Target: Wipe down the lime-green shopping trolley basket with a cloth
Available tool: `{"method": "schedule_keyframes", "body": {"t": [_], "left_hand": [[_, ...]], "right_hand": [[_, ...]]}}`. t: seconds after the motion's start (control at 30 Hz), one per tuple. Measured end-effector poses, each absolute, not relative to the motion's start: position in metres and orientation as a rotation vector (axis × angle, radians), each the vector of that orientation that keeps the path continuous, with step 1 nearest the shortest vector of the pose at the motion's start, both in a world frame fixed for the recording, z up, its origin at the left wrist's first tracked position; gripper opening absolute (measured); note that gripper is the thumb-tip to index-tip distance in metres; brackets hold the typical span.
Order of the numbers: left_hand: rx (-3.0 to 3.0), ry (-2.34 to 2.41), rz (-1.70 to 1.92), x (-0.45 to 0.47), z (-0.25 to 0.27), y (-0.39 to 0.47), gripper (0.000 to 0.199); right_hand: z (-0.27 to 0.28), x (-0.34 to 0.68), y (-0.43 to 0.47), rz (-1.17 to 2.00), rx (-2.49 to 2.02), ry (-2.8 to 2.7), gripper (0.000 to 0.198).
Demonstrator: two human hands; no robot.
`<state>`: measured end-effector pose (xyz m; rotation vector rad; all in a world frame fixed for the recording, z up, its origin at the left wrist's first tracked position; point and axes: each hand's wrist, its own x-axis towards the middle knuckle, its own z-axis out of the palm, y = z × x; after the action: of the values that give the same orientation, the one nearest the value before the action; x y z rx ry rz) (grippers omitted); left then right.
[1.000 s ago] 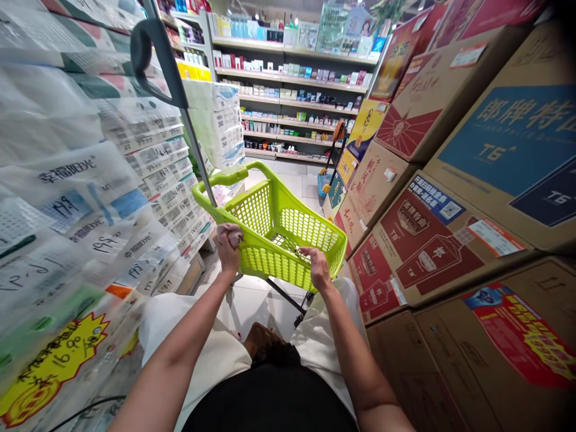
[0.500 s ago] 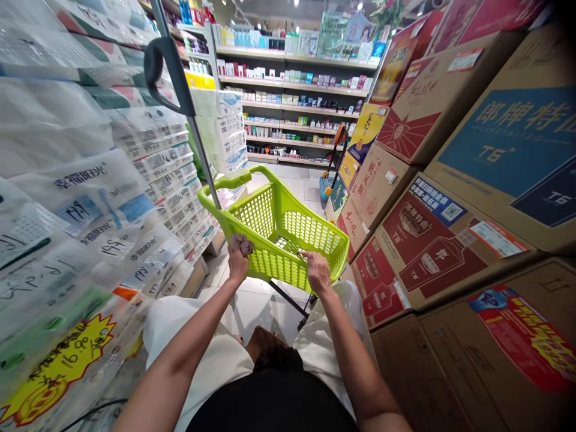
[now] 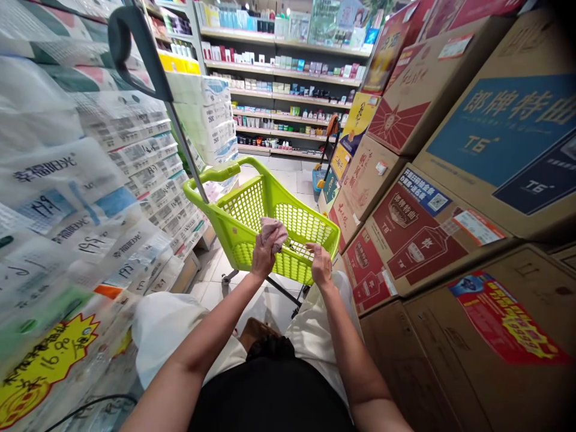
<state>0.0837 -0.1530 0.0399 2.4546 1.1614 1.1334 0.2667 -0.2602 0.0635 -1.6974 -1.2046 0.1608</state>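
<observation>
My left hand (image 3: 263, 257) is closed around a crumpled pinkish-grey cloth (image 3: 272, 231), held up at the near side of a lime-green shopping cart (image 3: 228, 239). My right hand (image 3: 321, 265) is beside the cart's near rim, toward its right end. Its fingers are loosely bent and apart, with nothing visible in them; whether they touch the rim is unclear. The cart's basket has perforated walls. A grey pole with a dark loop handle (image 3: 121, 54) rises in front of the cart's left end.
Wrapped paper packs (image 3: 54, 174) are piled high on the left, with a yellow price sign (image 3: 49, 366). Stacked cartons (image 3: 423, 240) line the right side closely. Shelves of small boxes and bottles (image 3: 274, 66) stand at the back. A blue wheeled trolley (image 3: 319, 175) is beyond the cart.
My left hand, with the cloth, has moved right and up from the cart's left side toward my right hand. My right hand's fingers have bent more. The view has shifted slightly.
</observation>
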Motion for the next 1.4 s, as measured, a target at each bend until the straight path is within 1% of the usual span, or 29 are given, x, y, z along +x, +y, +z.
{"method": "schedule_keyframes", "body": {"t": [0.1,0.17,0.23,0.27,0.37,0.4,0.5,0.57,0.63,0.77,0.8,0.9,1.0,1.07,1.17,1.2,1.23,1.33,1.4], "left_hand": [[2.461,1.221,1.129,0.068,0.055,-0.131,0.047],[2.327,1.433,1.238,0.051,0.066,-0.113,0.047],[2.154,1.669,1.343,0.037,0.073,-0.103,0.052],[2.129,1.708,1.335,0.032,0.074,-0.102,0.055],[2.234,1.560,1.168,0.023,0.070,-0.106,0.061],[2.233,1.537,1.161,0.020,0.070,-0.106,0.062],[2.019,1.722,1.401,0.009,0.076,-0.096,0.066],[1.821,1.869,1.588,-0.001,0.081,-0.084,0.070],[1.716,1.926,1.610,-0.010,0.078,-0.079,0.071],[1.684,1.875,1.306,-0.015,0.050,-0.096,0.074],[1.683,1.844,1.282,-0.014,0.044,-0.101,0.076],[1.668,1.819,1.450,-0.009,0.045,-0.105,0.079],[1.617,1.874,1.649,0.000,0.053,-0.107,0.076],[1.559,1.916,1.580,0.006,0.046,-0.119,0.075],[1.527,1.897,1.217,0.010,0.023,-0.142,0.077],[1.514,1.892,1.170,0.009,0.018,-0.145,0.077],[1.521,1.891,1.211,0.009,0.017,-0.146,0.076],[1.697,1.850,1.515,0.014,0.024,-0.136,0.080],[1.802,1.866,1.481,0.019,0.026,-0.134,0.077]], "right_hand": [[0.059,0.275,-0.263,0.133,-1.758,-1.238,0.061],[0.054,0.272,-0.263,0.102,-1.835,-1.303,0.059],[0.047,0.263,-0.260,0.037,-1.905,-1.376,0.056],[0.044,0.257,-0.258,-0.011,-1.928,-1.399,0.055],[0.037,0.238,-0.251,-0.176,-1.933,-1.423,0.047],[0.035,0.233,-0.248,-0.220,-1.922,-1.427,0.045],[0.030,0.232,-0.241,-0.290,-1.905,-1.417,0.043],[0.028,0.242,-0.237,-0.289,-1.901,-1.390,0.045],[0.028,0.257,-0.234,-0.263,-1.887,-1.364,0.048],[0.033,0.280,-0.230,-0.200,-1.894,-1.322,0.055],[0.036,0.281,-0.227,-0.191,-1.911,-1.306,0.056],[0.047,0.270,-0.212,-0.142,-1.920,-1.314,0.053],[0.057,0.243,-0.192,-0.020,-1.830,-1.468,0.042],[0.057,0.225,-0.182,0.006,-1.820,-1.530,0.039],[0.050,0.212,-0.178,-0.110,-1.835,-1.547,0.035],[0.047,0.212,-0.179,-0.137,-1.838,-1.547,0.034],[0.045,0.213,-0.179,-0.147,-1.842,-1.547,0.033],[0.044,0.221,-0.180,-0.104,-1.864,-1.538,0.034],[0.045,0.226,-0.180,-0.094,-1.868,-1.526,0.034]]}}
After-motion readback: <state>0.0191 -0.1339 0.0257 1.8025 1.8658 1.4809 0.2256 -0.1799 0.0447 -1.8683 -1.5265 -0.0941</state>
